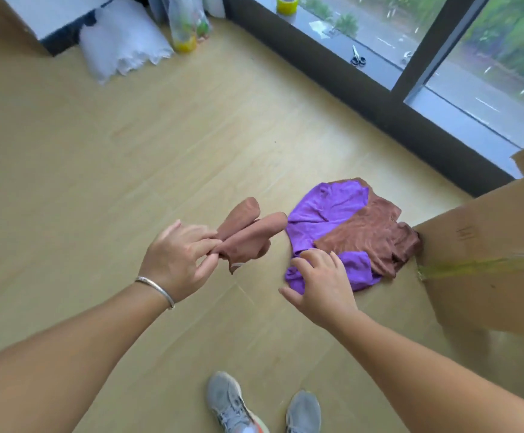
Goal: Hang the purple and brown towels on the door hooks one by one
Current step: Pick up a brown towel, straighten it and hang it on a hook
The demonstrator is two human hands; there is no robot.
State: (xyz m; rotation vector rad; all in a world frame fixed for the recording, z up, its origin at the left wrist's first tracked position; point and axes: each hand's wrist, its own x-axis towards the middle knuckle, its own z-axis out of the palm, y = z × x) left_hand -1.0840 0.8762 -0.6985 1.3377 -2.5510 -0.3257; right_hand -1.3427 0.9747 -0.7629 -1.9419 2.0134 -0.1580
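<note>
- Left hand (177,260), mid-frame, pinches a crumpled brown terry towel (246,234); its long axis runs up-right.
- Right hand (323,284), fingers spread, rests on a rumpled purple-and-brown towel heap (348,226) on the wooden floor (129,151), beside a cardboard box (489,260).

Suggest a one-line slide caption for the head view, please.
Left hand pinches a brown towel; right hand reaches the purple-and-brown towel pile on the floor.

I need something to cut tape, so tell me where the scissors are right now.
In the head view, the scissors lie on the grey window sill at upper right, between the yellow tape roll and the dark window post.
</note>
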